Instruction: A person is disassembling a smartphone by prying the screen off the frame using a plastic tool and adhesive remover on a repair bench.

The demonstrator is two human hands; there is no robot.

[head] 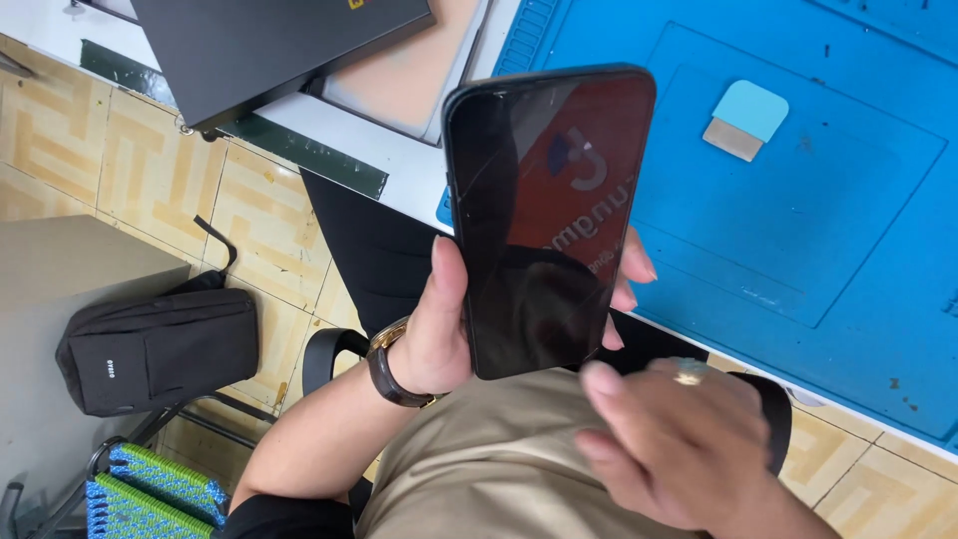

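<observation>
upright, left hand [429,329] around phone [544,215]

White bench [399,185] — blue mat [798,230], small scraper [745,120].

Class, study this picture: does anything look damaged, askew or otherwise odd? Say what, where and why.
The black smartphone held in the left hand looks damaged: fine crack lines run across its dark glass, mostly near the upper left. The right hand hovers just below it without touching. Small dark specks dot the blue work mat.
</observation>
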